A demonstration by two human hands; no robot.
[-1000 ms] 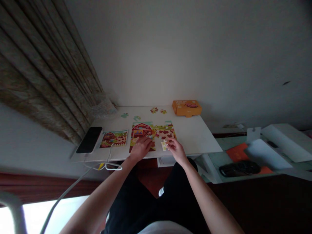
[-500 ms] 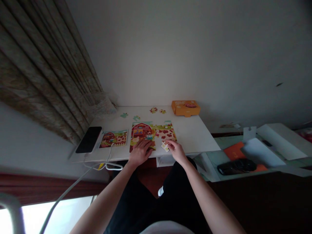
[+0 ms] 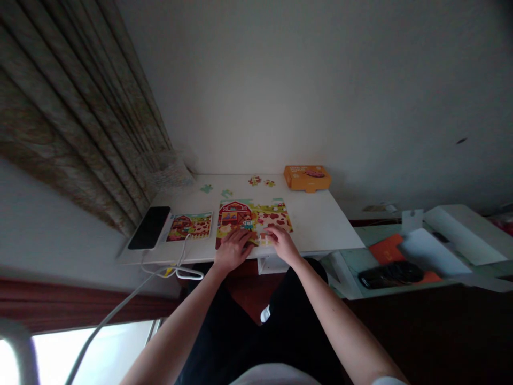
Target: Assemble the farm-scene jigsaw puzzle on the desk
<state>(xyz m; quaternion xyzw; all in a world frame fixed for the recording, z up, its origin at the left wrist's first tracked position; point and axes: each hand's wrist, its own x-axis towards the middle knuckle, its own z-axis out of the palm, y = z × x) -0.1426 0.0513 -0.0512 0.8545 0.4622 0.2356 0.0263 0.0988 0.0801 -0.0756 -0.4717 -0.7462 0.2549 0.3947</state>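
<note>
With my right hand [image 3: 285,247] I am keeping a narrow pinch on the fence jigsaw piece [image 3: 263,241], which is lying at five o'clock of the farm jigsaw puzzle [image 3: 276,218], near the surface's [image 3: 320,224] front edge. My left hand [image 3: 233,251] is spreading in a loose, wide grip over the puzzle's seven o'clock corner, pinching nothing. I am judging the piece light, stiff card, smooth but hardly slippery, its knobs likely to bend or peel; I am favouring its flat outer edges for hold. Compared with the earlier frame, the piece is sitting straighter, no longer slanted, and nearer my left fingers; my right hand is following it towards nine o'clock, while my left is resting about where it was.
</note>
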